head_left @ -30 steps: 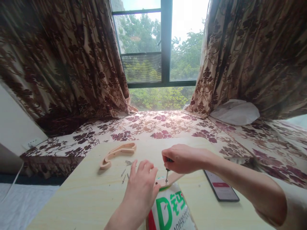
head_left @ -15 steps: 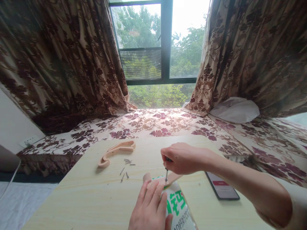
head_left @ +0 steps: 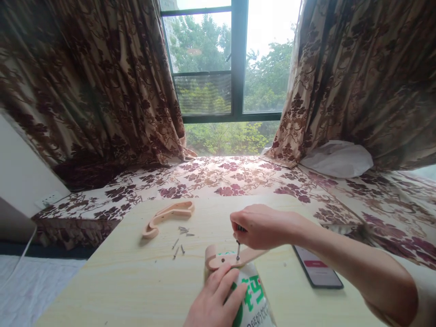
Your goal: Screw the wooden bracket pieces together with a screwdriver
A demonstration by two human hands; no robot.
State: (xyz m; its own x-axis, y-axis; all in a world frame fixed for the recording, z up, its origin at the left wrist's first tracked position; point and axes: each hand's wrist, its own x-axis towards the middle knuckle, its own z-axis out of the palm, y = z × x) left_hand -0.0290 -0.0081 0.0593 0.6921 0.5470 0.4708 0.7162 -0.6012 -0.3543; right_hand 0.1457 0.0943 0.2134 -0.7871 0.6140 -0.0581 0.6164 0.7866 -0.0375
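Observation:
My right hand point(head_left: 255, 225) is closed around the dark handle of a screwdriver point(head_left: 238, 250). The upright metal shaft meets a screw in a curved wooden piece point(head_left: 213, 261), which has a dark hole left of the screw. Beneath the wood lies a white plastic package point(head_left: 255, 295) with green lettering. My left hand point(head_left: 218, 297) rests on the package with its fingers stretched out, the tips at the wood's near edge. A similar S-shaped wooden piece point(head_left: 170, 213) lies at the table's far left. Several loose screws point(head_left: 184, 230) are scattered between the two pieces.
A phone point(head_left: 318, 268) with its screen lit lies on the pale wooden table point(head_left: 119, 277), partly below my right forearm. Behind the table, a floral-covered ledge point(head_left: 218, 177) runs below the window, with a white plastic bag point(head_left: 340, 159) on its right side.
My left hand has slid back off the wooden piece's top, baring its left end and hole. The right hand stays on the screwdriver at the screw. The view has shifted slightly.

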